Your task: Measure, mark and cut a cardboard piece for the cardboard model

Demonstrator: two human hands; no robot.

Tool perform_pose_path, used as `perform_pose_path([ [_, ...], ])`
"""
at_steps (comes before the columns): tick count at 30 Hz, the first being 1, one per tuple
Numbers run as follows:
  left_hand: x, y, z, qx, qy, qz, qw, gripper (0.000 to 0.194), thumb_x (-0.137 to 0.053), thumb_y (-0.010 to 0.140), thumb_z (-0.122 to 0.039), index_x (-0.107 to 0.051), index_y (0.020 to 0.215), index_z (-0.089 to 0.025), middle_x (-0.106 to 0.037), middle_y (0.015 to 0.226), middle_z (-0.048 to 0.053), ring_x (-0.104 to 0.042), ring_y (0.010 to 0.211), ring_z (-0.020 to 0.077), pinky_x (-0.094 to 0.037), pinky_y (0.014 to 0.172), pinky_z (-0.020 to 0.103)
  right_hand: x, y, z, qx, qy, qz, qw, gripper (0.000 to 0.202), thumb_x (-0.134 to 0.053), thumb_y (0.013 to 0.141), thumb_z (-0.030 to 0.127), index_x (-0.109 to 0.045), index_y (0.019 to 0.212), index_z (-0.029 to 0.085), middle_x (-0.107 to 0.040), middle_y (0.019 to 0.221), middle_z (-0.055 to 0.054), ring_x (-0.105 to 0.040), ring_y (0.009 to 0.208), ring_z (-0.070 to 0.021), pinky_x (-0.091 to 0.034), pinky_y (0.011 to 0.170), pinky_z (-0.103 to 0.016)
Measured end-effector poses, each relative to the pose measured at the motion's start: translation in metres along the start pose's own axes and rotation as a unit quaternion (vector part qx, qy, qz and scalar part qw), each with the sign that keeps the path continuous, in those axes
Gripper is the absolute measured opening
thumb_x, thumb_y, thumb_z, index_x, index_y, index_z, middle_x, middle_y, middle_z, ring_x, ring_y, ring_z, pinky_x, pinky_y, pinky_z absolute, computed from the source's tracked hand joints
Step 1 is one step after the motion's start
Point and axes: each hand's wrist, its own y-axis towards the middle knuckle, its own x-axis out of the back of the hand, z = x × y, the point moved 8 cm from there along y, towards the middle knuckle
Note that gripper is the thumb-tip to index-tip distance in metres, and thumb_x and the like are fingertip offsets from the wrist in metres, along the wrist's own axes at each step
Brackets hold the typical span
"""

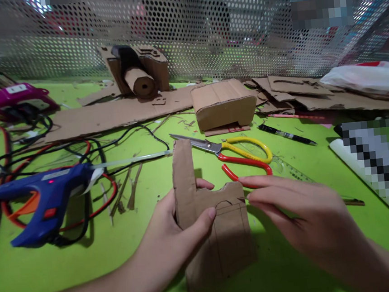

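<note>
In the lower middle I hold a cardboard piece (232, 240) with pencil lines, a small arc and a notched top edge. A narrow cardboard strip (183, 178) stands up along its left side. My left hand (184, 228) is closed round that side, thumb on the front face and fingertips showing behind. My right hand (298, 205) has its fingertips drawn together at the upper right edge, by a small dark slit; part of its grip is hidden. Just beyond lie scissors (215, 148) with one yellow and one red handle, near the right fingertips.
A blue glue gun (52, 199) with tangled cables lies left. Behind are a cardboard box shape (225, 104), a long cardboard strip (117, 114) and a cardboard build with a roll (141, 80). Right are a black pen (287, 134), a clear ruler (292, 169) and cardboard scraps (298, 89).
</note>
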Motion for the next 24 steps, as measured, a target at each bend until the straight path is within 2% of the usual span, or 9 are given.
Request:
perform_pose_path([
  [7,-0.002,-0.001,0.0,0.002,-0.019,0.007,1.0,0.029,-0.075,0.067,-0.035,-0.06,0.088,-0.021,-0.072,0.075,0.0,-0.069,0.069,0.0167,-0.057,0.059,0.022,-0.006,-0.001,-0.001,-0.007,0.029,0.029,0.999,0.025,-0.056,0.082,0.002,-0.07,0.082,0.023,-0.075,0.115,0.002,-0.074,0.095,-0.0163,-0.058,0.081,-0.025],
  [11,-0.004,-0.002,0.002,0.011,-0.057,0.015,0.998,0.032,-0.079,0.067,-0.036,-0.061,0.089,-0.021,-0.072,0.079,0.0,-0.07,0.071,0.0158,-0.057,0.062,0.02,-0.005,-0.002,-0.001,-0.007,0.031,0.028,0.999,0.026,-0.056,0.081,0.001,-0.07,0.082,0.023,-0.075,0.116,0.003,-0.074,0.095,-0.0158,-0.058,0.081,-0.024],
  [14,-0.006,-0.003,0.009,0.042,-0.108,0.029,0.993,0.037,-0.083,0.066,-0.036,-0.06,0.091,-0.022,-0.072,0.079,-0.002,-0.069,0.069,0.0128,-0.056,0.061,0.017,-0.005,-0.002,-0.001,-0.006,0.037,0.031,0.999,0.025,-0.056,0.083,0.003,-0.069,0.083,0.024,-0.075,0.116,0.003,-0.073,0.097,-0.0149,-0.057,0.084,-0.023],
  [17,-0.005,-0.003,0.014,0.048,-0.132,0.02,0.99,0.038,-0.083,0.067,-0.036,-0.06,0.093,-0.023,-0.072,0.082,-0.001,-0.069,0.071,0.0128,-0.056,0.064,0.017,-0.003,-0.001,-0.001,0.006,0.044,0.022,0.999,0.021,-0.058,0.085,0.004,-0.068,0.087,0.023,-0.075,0.114,0.001,-0.072,0.1,-0.0128,-0.054,0.089,-0.02],
  [21,0.002,-0.002,0.009,0.013,-0.053,-0.01,0.998,0.034,-0.079,0.065,-0.037,-0.061,0.089,-0.021,-0.072,0.083,0.001,-0.07,0.076,0.0172,-0.057,0.064,0.02,0.005,0.002,-0.01,-0.008,0.025,-0.039,0.999,0.014,-0.061,0.088,0.007,-0.067,0.09,0.02,-0.079,0.097,-0.002,-0.074,0.09,-0.0131,-0.055,0.086,-0.021],
  [24,0.007,-0.003,0.004,0.003,0.027,-0.051,0.998,0.038,-0.075,0.062,-0.041,-0.06,0.089,-0.019,-0.071,0.085,0.004,-0.07,0.079,0.0215,-0.059,0.069,0.027,0.005,0.006,-0.023,-0.028,-0.025,-0.027,0.999,0.011,-0.058,0.089,0.013,-0.067,0.092,0.019,-0.079,0.097,-0.005,-0.075,0.083,-0.0189,-0.059,0.075,-0.03],
])
